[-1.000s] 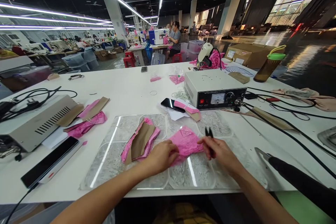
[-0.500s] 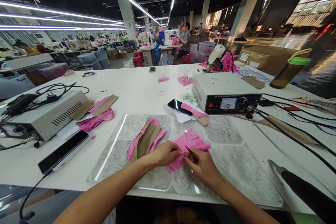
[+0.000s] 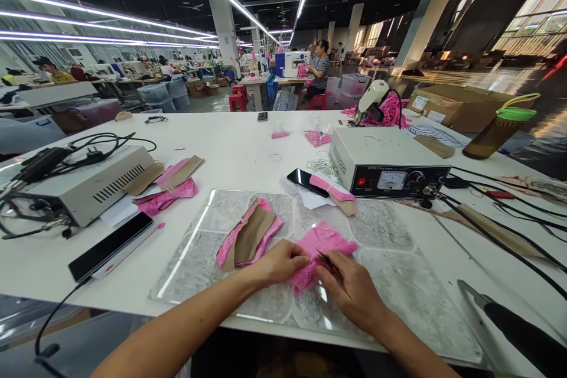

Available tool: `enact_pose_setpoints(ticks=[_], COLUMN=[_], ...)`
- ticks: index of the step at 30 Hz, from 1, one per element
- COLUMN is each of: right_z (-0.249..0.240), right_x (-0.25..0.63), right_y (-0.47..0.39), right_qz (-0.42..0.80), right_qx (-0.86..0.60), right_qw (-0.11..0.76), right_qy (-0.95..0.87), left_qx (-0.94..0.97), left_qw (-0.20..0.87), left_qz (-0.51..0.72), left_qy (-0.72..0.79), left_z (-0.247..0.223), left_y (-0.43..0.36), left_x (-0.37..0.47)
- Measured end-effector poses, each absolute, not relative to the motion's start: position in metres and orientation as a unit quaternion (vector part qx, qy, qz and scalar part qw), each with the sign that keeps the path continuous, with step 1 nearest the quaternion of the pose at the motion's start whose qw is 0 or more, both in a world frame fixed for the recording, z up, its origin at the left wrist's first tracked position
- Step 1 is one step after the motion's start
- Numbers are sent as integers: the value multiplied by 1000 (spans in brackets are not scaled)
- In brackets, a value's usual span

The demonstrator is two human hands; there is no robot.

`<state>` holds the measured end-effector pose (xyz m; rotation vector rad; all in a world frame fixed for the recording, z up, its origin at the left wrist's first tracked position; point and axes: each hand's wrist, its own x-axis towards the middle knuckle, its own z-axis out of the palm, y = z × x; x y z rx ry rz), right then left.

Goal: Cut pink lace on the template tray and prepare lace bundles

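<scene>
My left hand pinches the edge of a pink lace fabric piece lying on a clear-topped, marble-patterned mat. Close beside it, my right hand is closed around a small dark tool with a slim pointed tip, directed at the pink fabric between both hands. Most of this tool is hidden by the fingers. Left of the hands lies a stack of pink lace with a brown paper strip on top.
Behind the mat are a phone, a pink-and-brown bundle and a control box. Another machine box and a phone on a white block stand left. A black-handled tool lies at right. A person sits sewing beyond.
The view has shifted slightly. My right hand has turned, so less of the dark tool shows, and its tip stays near the pink fabric. My left hand keeps its pinch.
</scene>
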<state>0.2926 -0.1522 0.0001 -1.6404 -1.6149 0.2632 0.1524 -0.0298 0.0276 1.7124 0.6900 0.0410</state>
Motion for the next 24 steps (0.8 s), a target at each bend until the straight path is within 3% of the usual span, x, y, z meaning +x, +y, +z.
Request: enact_pose_setpoints(ticks=[8,24], right_z=[-8,-22], right_x=[292,285], right_y=[-172,-169], right_qz=[-16,25], right_qx=[-637,-647], right_qw=[375,453], right_qy=[-674,-612], left_qx=[680,649], left_qw=[661,684], left_qz=[35,50], left_qy=[315,330], left_z=[25,19], left_y=[-29,-29], left_x=[152,152])
